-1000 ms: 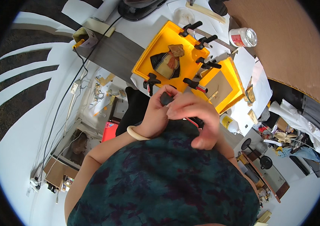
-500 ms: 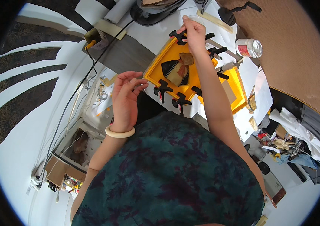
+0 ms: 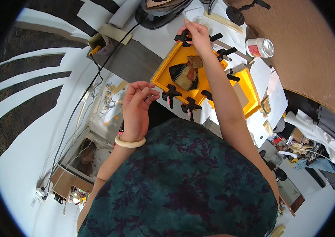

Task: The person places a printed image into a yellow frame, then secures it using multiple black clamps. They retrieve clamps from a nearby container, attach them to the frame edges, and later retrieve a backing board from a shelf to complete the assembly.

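A yellow tray-like frame [image 3: 160, 74] lies tilted on the table, with several black spring clamps around its edges. Inside it is a picture made of black, cream and brown pieces [image 3: 184, 76]. At the frame's far edge, my right hand [image 3: 199, 36] is closed on a black clamp [image 3: 183, 38]; the fingertips are partly hidden. My left hand [image 3: 136, 106], a cream bangle on its wrist, hovers by the frame's left corner. Its fingers are loosely bent and apart, holding nothing. Two more clamps, a left one [image 3: 171, 93] and a right one [image 3: 190, 106], grip the near edge.
A second yellow frame [image 3: 256, 93] lies to the right, partly behind my right forearm. Beyond it stand a clear jar [image 3: 260, 47] and a brown board [image 3: 305, 51]. A black cable [image 3: 96, 73] runs down the left side. A black tray [image 3: 161, 17] sits at the back.
My left hand has shifted slightly right and down, still beside the frame's corner. My right hand stays at the far clamp, a little further left.
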Demonstrator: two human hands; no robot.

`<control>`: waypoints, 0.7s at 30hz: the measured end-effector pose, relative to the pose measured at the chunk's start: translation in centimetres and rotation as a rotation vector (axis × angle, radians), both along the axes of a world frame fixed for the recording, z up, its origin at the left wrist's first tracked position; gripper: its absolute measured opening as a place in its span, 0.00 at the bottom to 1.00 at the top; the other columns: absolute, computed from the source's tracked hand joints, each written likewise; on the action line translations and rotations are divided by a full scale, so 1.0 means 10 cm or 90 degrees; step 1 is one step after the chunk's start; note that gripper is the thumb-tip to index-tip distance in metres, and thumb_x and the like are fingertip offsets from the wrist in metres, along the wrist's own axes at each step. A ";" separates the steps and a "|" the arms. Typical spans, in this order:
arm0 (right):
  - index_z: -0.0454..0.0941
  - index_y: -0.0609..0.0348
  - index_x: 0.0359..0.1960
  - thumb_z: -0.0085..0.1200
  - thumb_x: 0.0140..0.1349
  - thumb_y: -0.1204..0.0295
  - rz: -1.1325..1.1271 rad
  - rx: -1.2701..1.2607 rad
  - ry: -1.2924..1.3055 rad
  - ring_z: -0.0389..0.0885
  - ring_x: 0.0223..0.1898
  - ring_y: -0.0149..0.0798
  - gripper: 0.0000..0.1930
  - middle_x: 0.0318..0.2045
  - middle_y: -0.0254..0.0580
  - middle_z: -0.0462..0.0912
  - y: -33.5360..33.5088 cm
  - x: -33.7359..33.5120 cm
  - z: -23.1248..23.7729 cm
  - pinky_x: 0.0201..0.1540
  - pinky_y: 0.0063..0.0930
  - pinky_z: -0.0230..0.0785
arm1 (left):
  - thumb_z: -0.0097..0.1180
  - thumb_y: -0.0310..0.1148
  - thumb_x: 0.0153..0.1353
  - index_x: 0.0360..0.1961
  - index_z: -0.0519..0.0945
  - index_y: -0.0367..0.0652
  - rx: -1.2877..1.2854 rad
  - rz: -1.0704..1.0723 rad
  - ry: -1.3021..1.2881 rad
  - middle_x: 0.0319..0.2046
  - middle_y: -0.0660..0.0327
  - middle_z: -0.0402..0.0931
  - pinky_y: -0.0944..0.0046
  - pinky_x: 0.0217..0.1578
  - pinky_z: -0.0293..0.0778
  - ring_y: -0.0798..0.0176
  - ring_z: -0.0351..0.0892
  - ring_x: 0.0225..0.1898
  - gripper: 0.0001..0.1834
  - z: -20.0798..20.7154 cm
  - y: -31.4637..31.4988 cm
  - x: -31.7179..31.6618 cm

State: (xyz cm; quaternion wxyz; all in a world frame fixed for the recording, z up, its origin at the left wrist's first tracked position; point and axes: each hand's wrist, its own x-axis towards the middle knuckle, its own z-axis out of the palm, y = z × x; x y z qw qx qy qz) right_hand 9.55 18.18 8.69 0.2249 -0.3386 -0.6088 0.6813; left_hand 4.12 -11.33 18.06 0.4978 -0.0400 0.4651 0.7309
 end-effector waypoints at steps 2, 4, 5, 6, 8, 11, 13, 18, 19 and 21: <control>0.85 0.59 0.34 0.54 0.71 0.57 -0.019 0.077 -0.041 0.84 0.34 0.25 0.18 0.32 0.32 0.86 -0.06 0.06 0.13 0.31 0.22 0.74 | 0.50 0.31 0.68 0.49 0.74 0.40 -0.002 -0.017 0.003 0.48 0.54 0.78 0.58 0.52 0.73 0.60 0.79 0.46 0.10 0.00 0.01 -0.01; 0.85 0.58 0.36 0.54 0.71 0.61 -0.050 0.263 0.042 0.85 0.38 0.30 0.14 0.36 0.35 0.87 -0.10 0.18 0.33 0.34 0.27 0.75 | 0.50 0.31 0.69 0.49 0.74 0.41 0.004 -0.037 0.015 0.48 0.54 0.78 0.58 0.52 0.73 0.60 0.79 0.46 0.11 0.00 0.06 0.01; 0.85 0.57 0.38 0.53 0.71 0.63 -0.078 0.361 0.075 0.85 0.40 0.33 0.12 0.39 0.36 0.87 -0.14 0.33 0.43 0.36 0.29 0.76 | 0.50 0.31 0.69 0.50 0.74 0.41 0.010 -0.060 0.020 0.48 0.55 0.78 0.58 0.52 0.73 0.61 0.79 0.46 0.11 0.02 0.09 0.05; 0.85 0.57 0.37 0.54 0.69 0.67 -0.104 0.438 0.067 0.85 0.40 0.38 0.10 0.39 0.39 0.86 -0.22 0.47 0.49 0.38 0.32 0.76 | 0.50 0.31 0.69 0.50 0.74 0.42 0.014 -0.084 0.033 0.47 0.56 0.79 0.58 0.52 0.73 0.61 0.79 0.46 0.11 0.00 0.11 0.07; 0.83 0.58 0.34 0.55 0.65 0.73 -0.143 0.534 0.072 0.83 0.41 0.45 0.06 0.39 0.44 0.84 -0.51 0.73 0.67 0.42 0.35 0.76 | 0.50 0.32 0.69 0.51 0.73 0.41 0.038 -0.129 0.057 0.45 0.56 0.78 0.58 0.52 0.73 0.61 0.79 0.46 0.12 0.05 0.16 0.13; 0.80 0.59 0.28 0.58 0.59 0.76 -0.142 0.501 0.030 0.82 0.41 0.47 0.03 0.36 0.44 0.83 -1.13 1.26 0.93 0.45 0.36 0.74 | 0.51 0.33 0.69 0.50 0.73 0.39 0.093 -0.199 0.075 0.44 0.57 0.77 0.60 0.52 0.73 0.62 0.78 0.45 0.13 0.10 0.35 0.32; 0.80 0.60 0.28 0.60 0.56 0.78 -0.187 0.591 -0.012 0.81 0.39 0.46 0.02 0.35 0.42 0.82 -1.48 1.75 0.98 0.44 0.36 0.75 | 0.50 0.31 0.70 0.49 0.71 0.38 0.114 -0.250 0.093 0.41 0.56 0.77 0.60 0.47 0.75 0.62 0.78 0.43 0.11 0.24 0.49 0.58; 0.79 0.62 0.29 0.63 0.53 0.80 -0.362 0.612 -0.036 0.80 0.40 0.45 0.04 0.36 0.40 0.80 -2.17 3.05 1.09 0.43 0.36 0.76 | 0.48 0.29 0.70 0.48 0.72 0.38 0.183 -0.410 0.144 0.40 0.55 0.77 0.60 0.47 0.74 0.61 0.77 0.42 0.09 0.40 0.63 1.52; 0.79 0.61 0.29 0.62 0.54 0.80 -0.390 0.607 -0.039 0.80 0.40 0.46 0.04 0.37 0.40 0.80 -2.29 3.31 1.10 0.43 0.36 0.75 | 0.47 0.29 0.70 0.47 0.72 0.38 0.188 -0.444 0.141 0.40 0.55 0.77 0.61 0.47 0.74 0.62 0.77 0.42 0.09 0.43 0.62 1.75; 0.80 0.61 0.29 0.62 0.55 0.77 -0.408 0.611 -0.045 0.79 0.42 0.46 0.03 0.37 0.40 0.80 -2.47 3.83 1.07 0.43 0.34 0.74 | 0.47 0.29 0.70 0.47 0.73 0.39 0.182 -0.500 0.160 0.38 0.57 0.77 0.61 0.46 0.72 0.62 0.76 0.40 0.08 0.49 0.54 2.24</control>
